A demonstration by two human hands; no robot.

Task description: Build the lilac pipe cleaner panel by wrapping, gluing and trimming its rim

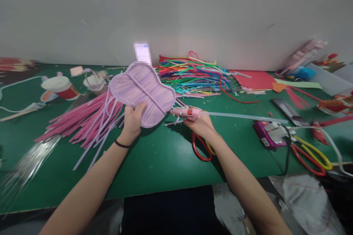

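Forearms: ours come in from the near edge, one on each side of a dark lap, and meet over the green surface.
Left hand: fingers closed on the near edge of a lilac straw wing, thumb on top, holding it tilted up above the surface, left of centre.
Right hand: fingers wrapped around a pink glue gun, its tip at the wing's right edge; whether it touches, we cannot tell.
Glue stick: long and clear, it juts rightward from the gun's back.
Risk, burn: we judge the tip to be close to our left thumb; a slip could put hot glue on skin.
Risk, snag: the stick could sweep into the purple device and white cable on the right and jolt the gun.
Risk, tangle: loose lilac tails hang from the wing into the pink straws and could catch.
In the way: red-handled scissors lie right under our right wrist.
Around: a coloured straw heap on the far side, a paper cup far left, more scissors near right.
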